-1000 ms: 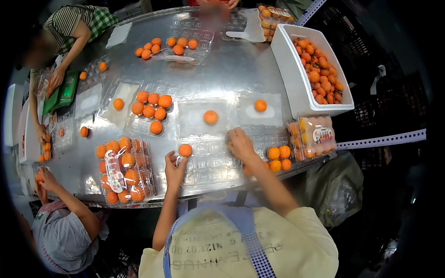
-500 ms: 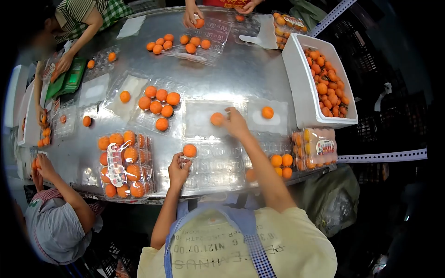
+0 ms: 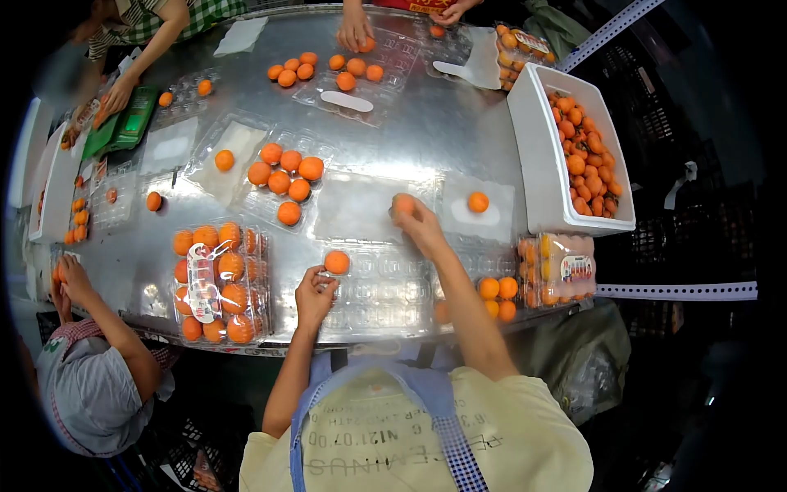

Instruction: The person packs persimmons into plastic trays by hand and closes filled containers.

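Observation:
My right hand (image 3: 423,230) has its fingers closed around an orange (image 3: 402,204), slightly blurred, above the lid half of a clear plastic clamshell. My left hand (image 3: 315,298) pinches the left edge of that clear plastic tray (image 3: 381,289), whose moulded cups lie nearest me. One orange (image 3: 336,262) sits in the tray's far left cup, just beyond my left fingertips. A white pad (image 3: 357,209) lies in the lid. To the right, another orange (image 3: 478,202) rests on a second padded lid, and several oranges (image 3: 498,297) sit in the tray below it, partly behind my right forearm.
Filled clear packs (image 3: 220,283) are stacked at left, with more packs (image 3: 557,269) at right. A white foam box (image 3: 566,148) of oranges stands at the right edge. Beyond lies a part-filled tray (image 3: 283,176). Co-workers' hands (image 3: 356,31) (image 3: 75,280) work at the far side and left.
My right hand has moved a little to the right with the orange in it. My left hand stays at the tray's edge. At the far side, a co-worker's hand has shifted over an orange.

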A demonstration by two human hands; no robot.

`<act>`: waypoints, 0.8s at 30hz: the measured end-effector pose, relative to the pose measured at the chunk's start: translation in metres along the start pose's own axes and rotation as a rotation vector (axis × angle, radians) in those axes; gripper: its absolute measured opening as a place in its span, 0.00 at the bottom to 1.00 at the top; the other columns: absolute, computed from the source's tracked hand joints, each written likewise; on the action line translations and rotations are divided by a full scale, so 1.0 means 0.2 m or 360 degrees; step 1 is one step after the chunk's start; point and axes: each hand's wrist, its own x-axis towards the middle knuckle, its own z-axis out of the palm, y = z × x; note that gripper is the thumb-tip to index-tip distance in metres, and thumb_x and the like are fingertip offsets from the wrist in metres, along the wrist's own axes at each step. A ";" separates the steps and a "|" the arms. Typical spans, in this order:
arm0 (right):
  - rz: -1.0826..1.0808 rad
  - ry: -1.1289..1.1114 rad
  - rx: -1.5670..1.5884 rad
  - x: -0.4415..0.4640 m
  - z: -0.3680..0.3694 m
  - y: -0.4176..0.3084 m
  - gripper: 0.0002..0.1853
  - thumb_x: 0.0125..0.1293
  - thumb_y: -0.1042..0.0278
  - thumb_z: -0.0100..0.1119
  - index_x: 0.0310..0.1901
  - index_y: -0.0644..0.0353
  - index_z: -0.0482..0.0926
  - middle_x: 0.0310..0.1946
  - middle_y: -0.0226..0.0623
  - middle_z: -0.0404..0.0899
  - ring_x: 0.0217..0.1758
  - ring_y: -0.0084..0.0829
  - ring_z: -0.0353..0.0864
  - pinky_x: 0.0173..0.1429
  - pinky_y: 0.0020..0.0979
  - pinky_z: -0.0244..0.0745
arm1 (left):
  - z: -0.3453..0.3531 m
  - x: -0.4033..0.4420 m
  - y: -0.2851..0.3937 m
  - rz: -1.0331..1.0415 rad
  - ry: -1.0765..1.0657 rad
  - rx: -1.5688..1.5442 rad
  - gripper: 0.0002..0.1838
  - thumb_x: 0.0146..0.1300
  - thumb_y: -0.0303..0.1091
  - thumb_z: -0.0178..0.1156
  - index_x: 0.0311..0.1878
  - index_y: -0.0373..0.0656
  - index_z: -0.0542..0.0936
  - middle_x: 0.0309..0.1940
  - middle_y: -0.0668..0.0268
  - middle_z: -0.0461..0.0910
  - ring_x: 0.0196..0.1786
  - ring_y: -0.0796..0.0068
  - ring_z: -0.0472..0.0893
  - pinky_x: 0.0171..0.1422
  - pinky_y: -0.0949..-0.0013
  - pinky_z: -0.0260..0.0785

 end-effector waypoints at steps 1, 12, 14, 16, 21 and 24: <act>0.0006 -0.0041 0.0225 -0.01 -0.01 0.01 0.27 0.62 0.59 0.60 0.60 0.59 0.67 0.54 0.39 0.72 0.54 0.32 0.73 0.55 0.31 0.70 | 0.00 0.00 -0.01 0.0009 -0.0006 -0.0007 0.21 0.55 0.24 0.64 0.52 0.37 0.71 0.30 0.65 0.80 0.21 0.82 0.76 0.20 0.78 0.67; -0.0051 -0.0405 0.0883 -0.09 -0.03 0.01 0.27 0.67 0.52 0.51 0.61 0.60 0.64 0.56 0.42 0.70 0.55 0.36 0.72 0.56 0.32 0.69 | 0.00 0.01 -0.01 0.0038 -0.0022 -0.0039 0.21 0.55 0.24 0.64 0.52 0.38 0.71 0.30 0.65 0.80 0.21 0.81 0.76 0.20 0.78 0.67; -0.0036 -0.0429 0.0614 -0.11 0.03 -0.02 0.27 0.66 0.53 0.53 0.60 0.62 0.66 0.54 0.41 0.71 0.54 0.34 0.73 0.56 0.30 0.69 | 0.00 0.00 -0.01 -0.0008 -0.0012 -0.0072 0.21 0.55 0.24 0.64 0.52 0.38 0.71 0.30 0.65 0.80 0.21 0.81 0.77 0.20 0.78 0.67; 0.0018 -0.0474 0.0259 -0.14 0.12 -0.05 0.27 0.64 0.55 0.56 0.59 0.63 0.68 0.53 0.41 0.72 0.51 0.33 0.74 0.55 0.30 0.70 | -0.01 0.00 0.02 -0.0015 -0.0028 -0.0022 0.21 0.55 0.25 0.64 0.52 0.37 0.71 0.30 0.66 0.79 0.22 0.82 0.76 0.21 0.79 0.68; -0.0130 -0.0654 -0.0668 -0.18 0.37 -0.04 0.28 0.60 0.56 0.62 0.56 0.67 0.70 0.50 0.43 0.75 0.47 0.35 0.76 0.55 0.31 0.70 | -0.01 0.00 0.04 -0.0034 -0.0061 -0.0048 0.21 0.55 0.26 0.65 0.52 0.36 0.71 0.30 0.66 0.79 0.22 0.83 0.76 0.21 0.79 0.67; -0.0468 -0.0726 -0.1155 -0.16 0.45 0.06 0.29 0.57 0.58 0.63 0.55 0.69 0.69 0.54 0.49 0.70 0.58 0.45 0.69 0.64 0.36 0.63 | -0.01 0.00 0.04 -0.0036 -0.0048 -0.0049 0.21 0.55 0.26 0.64 0.52 0.36 0.71 0.30 0.64 0.79 0.22 0.81 0.77 0.21 0.78 0.67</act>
